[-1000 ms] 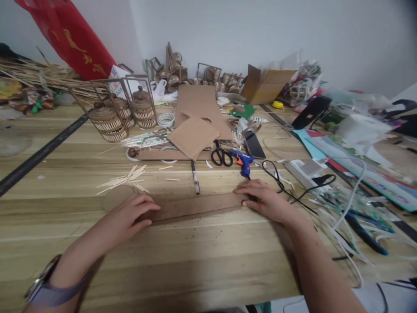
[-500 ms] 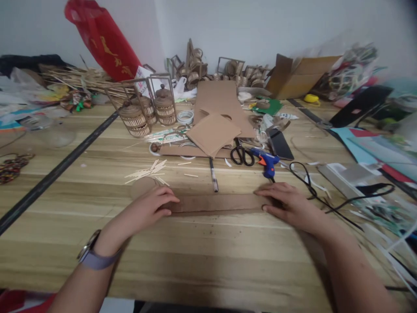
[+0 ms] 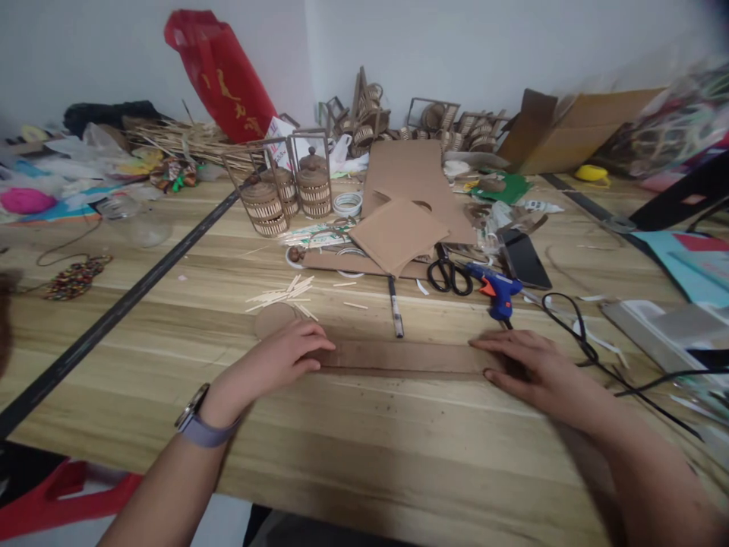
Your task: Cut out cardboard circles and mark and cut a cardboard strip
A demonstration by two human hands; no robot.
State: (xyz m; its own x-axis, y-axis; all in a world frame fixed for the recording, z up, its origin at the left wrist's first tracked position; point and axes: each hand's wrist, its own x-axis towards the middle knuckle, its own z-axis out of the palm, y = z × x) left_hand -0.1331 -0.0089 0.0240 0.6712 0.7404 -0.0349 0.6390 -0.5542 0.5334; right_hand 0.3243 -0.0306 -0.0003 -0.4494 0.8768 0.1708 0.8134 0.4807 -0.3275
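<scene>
A long brown cardboard strip (image 3: 404, 358) lies flat on the wooden table, a crease or second layer showing along its near edge. At its left end my left hand (image 3: 290, 353) grips it, thumb on the near side and fingers on the far side. My right hand (image 3: 529, 368) has the other end between thumb and fingers the same way. Partly behind my left hand is a round cardboard disc (image 3: 273, 317), with thin wooden sticks (image 3: 285, 292) just beyond. A black marker pen (image 3: 396, 308) lies past the strip's middle.
Black-handled scissors (image 3: 449, 273) and a blue glue gun (image 3: 498, 292) lie beyond my right hand, a black cable (image 3: 592, 353) right of it. Cardboard sheets (image 3: 402, 232), a tape roll (image 3: 347, 203) and small lidded stick baskets (image 3: 265, 205) stand farther back. A phone (image 3: 524, 258) lies right.
The view has swung left, so everything sits farther right in the picture. Both hands keep their hold on the ends of the cardboard strip, which has not visibly moved on the table.
</scene>
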